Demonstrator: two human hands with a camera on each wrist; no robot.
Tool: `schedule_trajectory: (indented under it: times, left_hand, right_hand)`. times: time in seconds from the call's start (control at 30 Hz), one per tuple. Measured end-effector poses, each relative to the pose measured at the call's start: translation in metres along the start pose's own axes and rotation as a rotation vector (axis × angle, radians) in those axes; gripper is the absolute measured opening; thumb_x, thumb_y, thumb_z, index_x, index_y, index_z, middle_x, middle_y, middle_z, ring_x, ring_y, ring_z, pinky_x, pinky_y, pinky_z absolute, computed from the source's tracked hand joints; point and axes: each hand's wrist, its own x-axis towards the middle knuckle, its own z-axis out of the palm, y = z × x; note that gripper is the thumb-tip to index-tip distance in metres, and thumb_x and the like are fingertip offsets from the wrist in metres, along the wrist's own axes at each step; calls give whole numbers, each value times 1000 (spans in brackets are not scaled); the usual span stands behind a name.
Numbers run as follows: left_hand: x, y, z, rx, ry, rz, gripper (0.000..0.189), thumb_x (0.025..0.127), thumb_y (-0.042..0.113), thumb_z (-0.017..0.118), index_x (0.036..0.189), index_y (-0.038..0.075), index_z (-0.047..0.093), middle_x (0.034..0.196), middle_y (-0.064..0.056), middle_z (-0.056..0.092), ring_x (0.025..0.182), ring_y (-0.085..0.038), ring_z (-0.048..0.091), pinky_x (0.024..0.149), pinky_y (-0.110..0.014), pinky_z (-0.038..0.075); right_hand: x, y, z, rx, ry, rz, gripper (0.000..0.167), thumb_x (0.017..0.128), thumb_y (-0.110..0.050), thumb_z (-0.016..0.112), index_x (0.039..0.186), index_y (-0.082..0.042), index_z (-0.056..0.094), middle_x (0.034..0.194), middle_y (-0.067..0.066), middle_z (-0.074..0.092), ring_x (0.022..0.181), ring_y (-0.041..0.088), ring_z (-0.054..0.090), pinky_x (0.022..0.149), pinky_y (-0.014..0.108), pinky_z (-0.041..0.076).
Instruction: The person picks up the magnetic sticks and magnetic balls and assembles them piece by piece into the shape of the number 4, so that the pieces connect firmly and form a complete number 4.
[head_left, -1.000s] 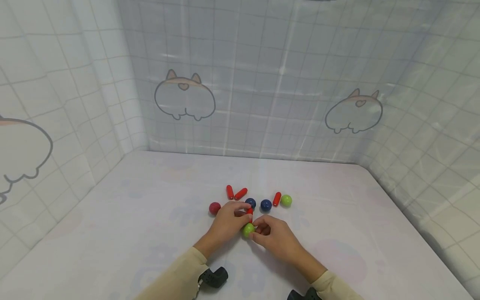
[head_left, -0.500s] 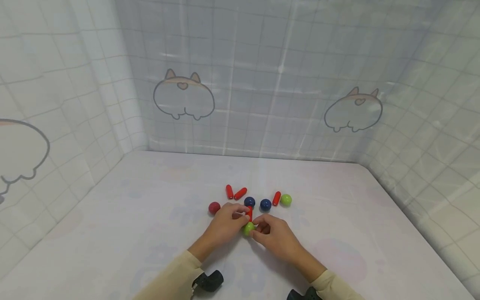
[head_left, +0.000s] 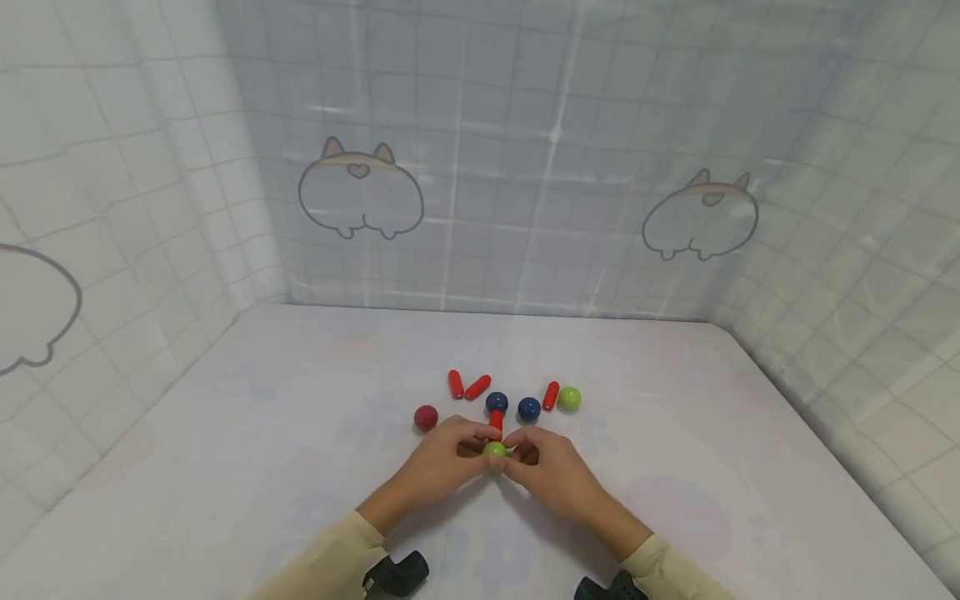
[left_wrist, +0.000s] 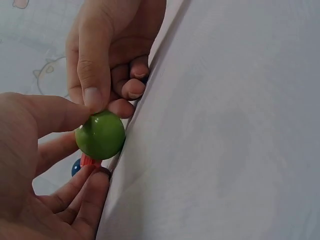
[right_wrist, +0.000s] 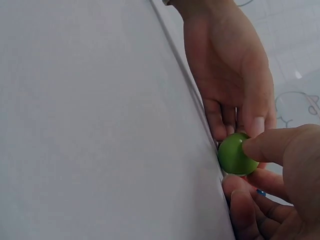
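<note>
Left hand [head_left: 442, 467]: there it was, thumb and fingers pinched round the near green ball [head_left: 495, 451]
Right hand [head_left: 553, 471]: in from the other side, thumb and fingertip gripping that same ball
Head view: red stick [head_left: 496, 425] ran from the green ball, between the hands, up to a navy ball [head_left: 497, 403]
Left wrist view: grooves showed on the stick's end, detail the head camera missed
Right wrist view: right thumb plain across the ball, stick almost entirely hidden
</note>
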Motion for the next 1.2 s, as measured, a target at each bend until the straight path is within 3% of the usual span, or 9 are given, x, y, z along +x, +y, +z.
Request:
schedule_trajectory:
  times: [0.3,0.47,0.67,0.93,1.2]
  left_hand:
    - [1,-2,3,23,-31,15,36,86,23,80,121,23,71,107,4,57,100,-14,58,90,-31,53]
    - [0,-3,2,20,-22,-15,36,86,22,80,120,25,71,107,4,56,100,-14,57,89,-32,52]
    - [0,0,5,15,-18,5,35,86,23,80,120,22,72,106,2,56,98,-15,57,87,-32,52]
    - [0,-4,3,34,-2,-4,38,85,22,80,123,19,71,107,3,57,96,-13,58,85,-29,53]
    - [4,-3,2,53,6,10,38,87,23,78,124,23,70,108,4,56,95,-13,58,85,-29,53]
  right_hand:
    - [1,1,-8,49,-70,14,25,94,-28,71,114,-14,68,93,-4,66,84,16,61,70,25,54]
    - [3,3,-13,86,-123,2,29,95,-29,70,118,-11,69,95,-3,67,82,17,63,69,27,55]
    - [3,8,-22,175,-157,2,31,97,-26,66,122,-7,67,97,2,69,81,20,65,68,29,56]
    - [4,9,-36,186,-95,10,32,98,-23,65,124,-4,66,94,7,68,80,22,65,71,30,56]
    - [11,14,-57,156,30,35,29,96,-22,68,121,-7,69,97,6,68,82,21,65,72,32,56]
